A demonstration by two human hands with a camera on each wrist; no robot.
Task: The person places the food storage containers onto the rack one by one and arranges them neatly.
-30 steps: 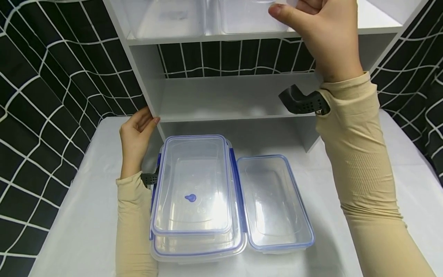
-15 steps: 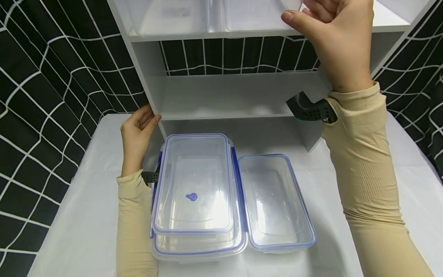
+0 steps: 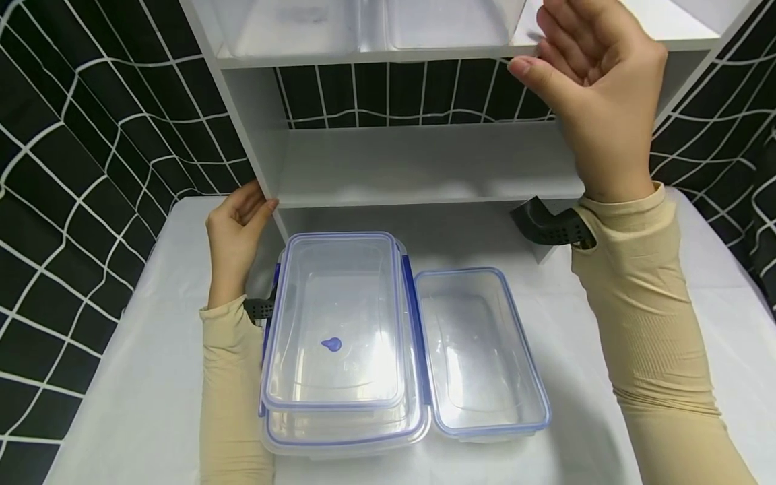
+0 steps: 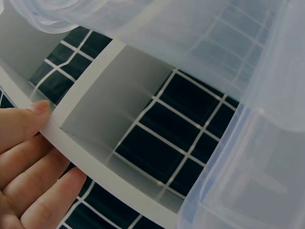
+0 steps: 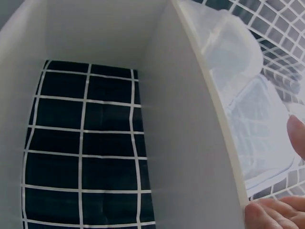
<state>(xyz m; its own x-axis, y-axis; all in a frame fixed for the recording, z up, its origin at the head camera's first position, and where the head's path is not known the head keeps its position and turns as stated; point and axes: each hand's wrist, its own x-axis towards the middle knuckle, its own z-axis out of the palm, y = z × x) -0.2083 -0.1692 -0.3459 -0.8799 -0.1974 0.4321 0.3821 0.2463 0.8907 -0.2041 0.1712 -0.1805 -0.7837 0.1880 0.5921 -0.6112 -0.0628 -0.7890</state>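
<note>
At the upper shelf (image 3: 376,57) of the shelving unit (image 3: 424,162), the right hand (image 3: 600,94), grip wide, could bump the plastic container (image 3: 448,23) askew; the left hand (image 3: 235,242) pinches the side panel (image 3: 257,128).

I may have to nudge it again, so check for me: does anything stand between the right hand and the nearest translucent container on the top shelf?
Nothing visible does. In the head view, only bare top shelf shows between the right hand and that translucent container, whose top is cut off.

White shelf unit (image 3: 424,162), upright, clear containers (image 3: 448,23) side by side on its upper shelf (image 3: 679,30)
</note>
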